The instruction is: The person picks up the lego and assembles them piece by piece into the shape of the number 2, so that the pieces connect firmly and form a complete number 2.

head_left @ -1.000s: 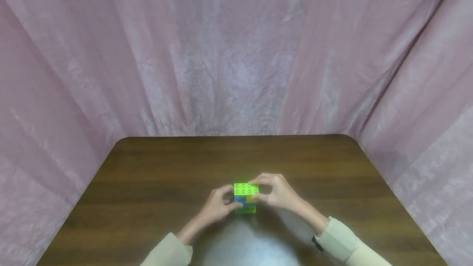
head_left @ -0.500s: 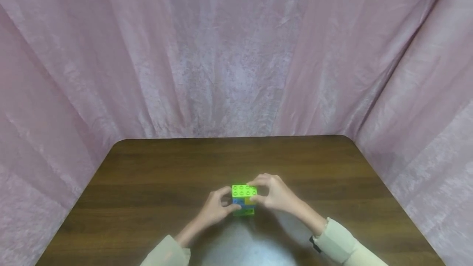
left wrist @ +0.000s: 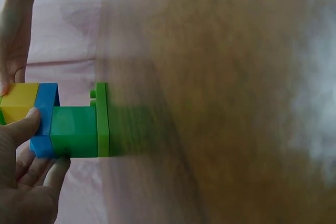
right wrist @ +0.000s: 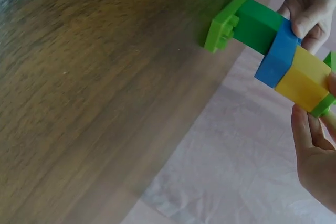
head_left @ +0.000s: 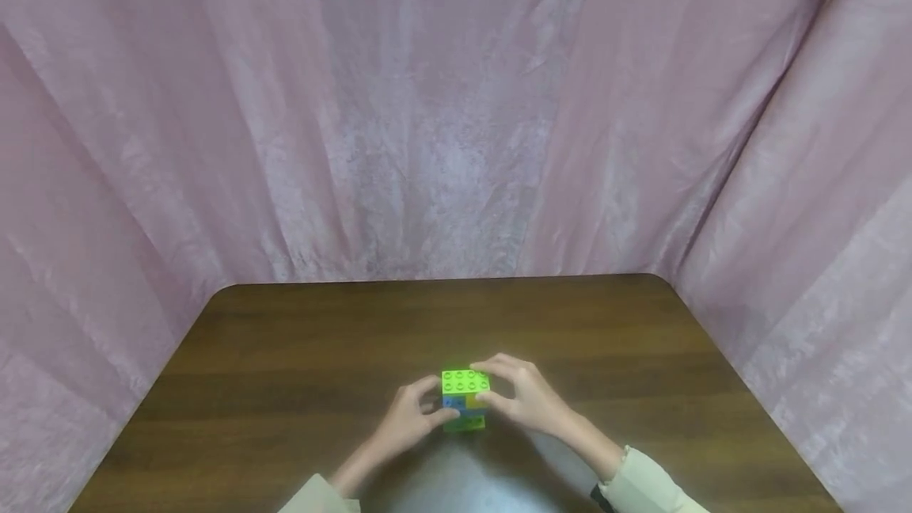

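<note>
A tower of toy building bricks stands near the middle of the table, between both hands. Its base is a light green plate (left wrist: 103, 121), topped by a darker green brick (left wrist: 75, 132), then a long blue brick (right wrist: 276, 59). Above that sit a yellow brick (right wrist: 303, 78) and, beside it, a smaller blue brick (head_left: 453, 401). A studded lime brick (head_left: 465, 380) caps the tower. My left hand (head_left: 409, 419) grips the blue layer, thumb across its near face. With thumb and fingers, my right hand (head_left: 529, 398) pinches the top at the yellow and lime bricks.
The dark wooden table (head_left: 299, 339) has rounded far corners and a bright reflection near its front. Pink velvet curtains (head_left: 427, 117) hang behind it and along both sides.
The head view has tilted up slightly, so the table, tower and hands sit lower in it. Both hands keep their hold on the bricks, which look the same.
</note>
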